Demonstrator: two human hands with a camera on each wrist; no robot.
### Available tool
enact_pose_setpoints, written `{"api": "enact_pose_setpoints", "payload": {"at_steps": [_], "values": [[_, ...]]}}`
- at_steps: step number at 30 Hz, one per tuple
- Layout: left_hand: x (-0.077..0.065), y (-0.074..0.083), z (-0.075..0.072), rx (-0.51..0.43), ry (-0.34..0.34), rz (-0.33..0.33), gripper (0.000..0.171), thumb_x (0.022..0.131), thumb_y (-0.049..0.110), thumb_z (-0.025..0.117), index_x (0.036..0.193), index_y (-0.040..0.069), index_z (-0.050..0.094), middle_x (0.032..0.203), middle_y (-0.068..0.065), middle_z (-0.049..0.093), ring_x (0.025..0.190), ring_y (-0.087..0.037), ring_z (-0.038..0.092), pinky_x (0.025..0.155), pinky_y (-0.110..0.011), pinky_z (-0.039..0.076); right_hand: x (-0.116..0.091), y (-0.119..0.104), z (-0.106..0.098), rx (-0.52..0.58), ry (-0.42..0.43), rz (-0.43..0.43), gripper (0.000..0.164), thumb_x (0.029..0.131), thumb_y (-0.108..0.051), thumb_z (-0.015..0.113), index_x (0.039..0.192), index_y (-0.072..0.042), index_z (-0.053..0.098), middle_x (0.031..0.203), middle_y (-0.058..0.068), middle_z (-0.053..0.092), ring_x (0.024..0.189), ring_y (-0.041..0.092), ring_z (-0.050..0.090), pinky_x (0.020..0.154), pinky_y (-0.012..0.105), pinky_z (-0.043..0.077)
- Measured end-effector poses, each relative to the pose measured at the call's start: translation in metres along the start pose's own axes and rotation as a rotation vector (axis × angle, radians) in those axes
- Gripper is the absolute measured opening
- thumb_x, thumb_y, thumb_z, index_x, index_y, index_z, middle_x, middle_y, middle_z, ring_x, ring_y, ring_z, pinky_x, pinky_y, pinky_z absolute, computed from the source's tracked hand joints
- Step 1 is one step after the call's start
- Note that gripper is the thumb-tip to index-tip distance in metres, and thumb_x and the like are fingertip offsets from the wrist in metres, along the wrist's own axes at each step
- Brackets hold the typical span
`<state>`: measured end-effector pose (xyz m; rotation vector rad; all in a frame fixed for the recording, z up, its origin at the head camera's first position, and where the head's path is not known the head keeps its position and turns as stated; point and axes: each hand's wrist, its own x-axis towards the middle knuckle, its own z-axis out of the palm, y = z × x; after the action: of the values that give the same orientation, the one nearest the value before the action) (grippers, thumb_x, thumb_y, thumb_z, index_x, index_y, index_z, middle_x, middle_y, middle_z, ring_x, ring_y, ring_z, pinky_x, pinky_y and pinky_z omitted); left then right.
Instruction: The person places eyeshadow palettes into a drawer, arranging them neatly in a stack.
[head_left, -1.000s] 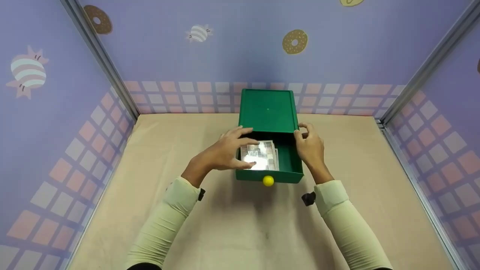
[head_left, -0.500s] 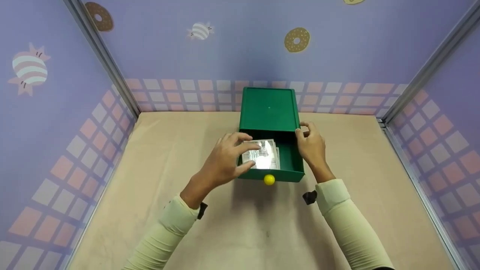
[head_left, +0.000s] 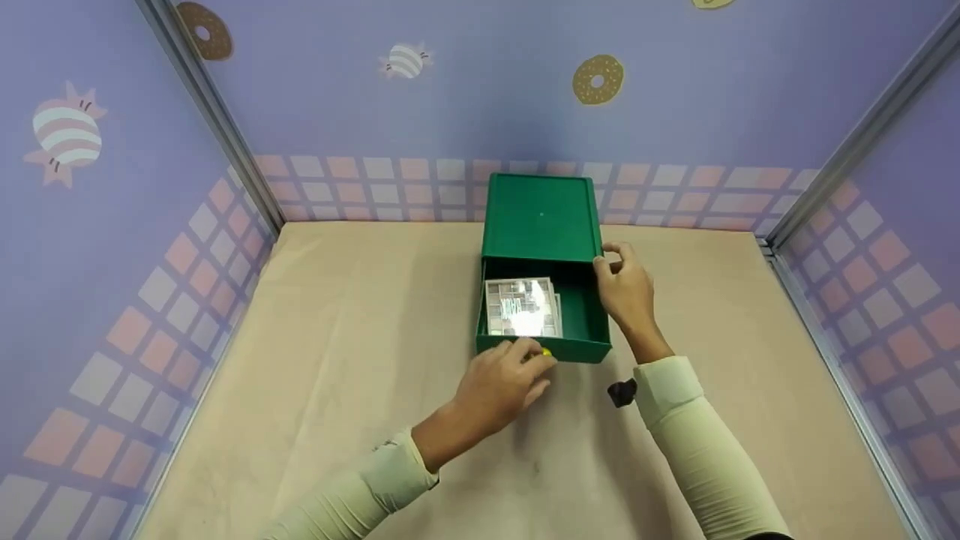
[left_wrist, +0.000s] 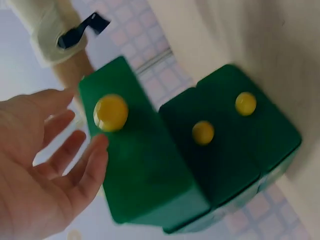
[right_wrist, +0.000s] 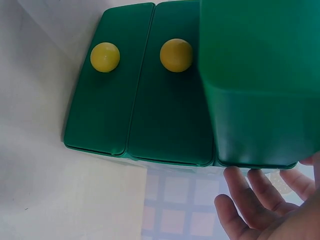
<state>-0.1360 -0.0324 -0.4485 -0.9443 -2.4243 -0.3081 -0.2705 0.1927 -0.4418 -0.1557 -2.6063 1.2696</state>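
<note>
A green drawer cabinet (head_left: 541,225) stands against the back wall. Its top drawer (head_left: 589,352) is pulled out, with flat, shiny clear-topped boxes (head_left: 521,304) stacked at the left inside it. My left hand (head_left: 501,381) is at the drawer's front, beside its yellow knob (left_wrist: 111,113). The left wrist view shows its fingers loosely bent and spread, a fingertip just below the knob. My right hand (head_left: 627,292) touches the cabinet's right side near the front edge of its top. In the right wrist view its fingertips (right_wrist: 232,175) lie along that side.
Two lower drawers (right_wrist: 172,110), closed and with yellow knobs, sit under the pulled-out one. Cream cloth (head_left: 360,300) covers the table. Patterned purple panels (head_left: 420,120) wall in the back and both sides.
My left hand has left the spot over the boxes and moved down and right to the knob on the drawer's front. The right hand stays at the cabinet's side; the drawer remains pulled out.
</note>
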Motion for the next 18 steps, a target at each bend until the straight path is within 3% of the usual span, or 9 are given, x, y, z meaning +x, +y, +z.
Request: {"api": "enact_pose_setpoints", "payload": {"at_steps": [6, 14, 18], "values": [[-0.004, 0.005, 0.019, 0.029, 0.025, -0.034, 0.024, 0.09, 0.03, 0.079, 0.112, 0.019, 0.076, 0.106, -0.001, 0.067, 0.081, -0.012, 0.066, 0.071, -0.022, 0.059, 0.0, 0.001, 0.0, 0.004, -0.003, 0.003, 0.041, 0.102, -0.035, 0.05, 0.137, -0.014, 0.059, 0.116, 0.02, 0.073, 0.106, 0.037, 0.069, 0.091, 0.055, 0.053], [0.0, 0.004, 0.033, 0.05, 0.178, 0.001, 0.011, 0.091, 0.013, 0.076, 0.102, 0.013, 0.078, 0.097, -0.002, 0.068, 0.079, -0.012, 0.065, 0.071, -0.019, 0.058, 0.001, 0.001, -0.001, 0.01, -0.002, 0.005, 0.041, 0.102, -0.035, 0.051, 0.137, -0.013, 0.059, 0.116, 0.02, 0.073, 0.104, 0.038, 0.069, 0.09, 0.055, 0.053], [0.001, 0.003, 0.034, 0.06, 0.208, 0.012, 0.009, 0.092, 0.01, 0.074, 0.1, 0.012, 0.078, 0.094, -0.002, 0.068, 0.077, -0.013, 0.064, 0.07, -0.018, 0.058, 0.0, 0.0, -0.001, 0.016, 0.001, 0.005, 0.04, 0.102, -0.035, 0.052, 0.136, -0.014, 0.059, 0.115, 0.02, 0.073, 0.104, 0.038, 0.069, 0.09, 0.055, 0.054]]}}
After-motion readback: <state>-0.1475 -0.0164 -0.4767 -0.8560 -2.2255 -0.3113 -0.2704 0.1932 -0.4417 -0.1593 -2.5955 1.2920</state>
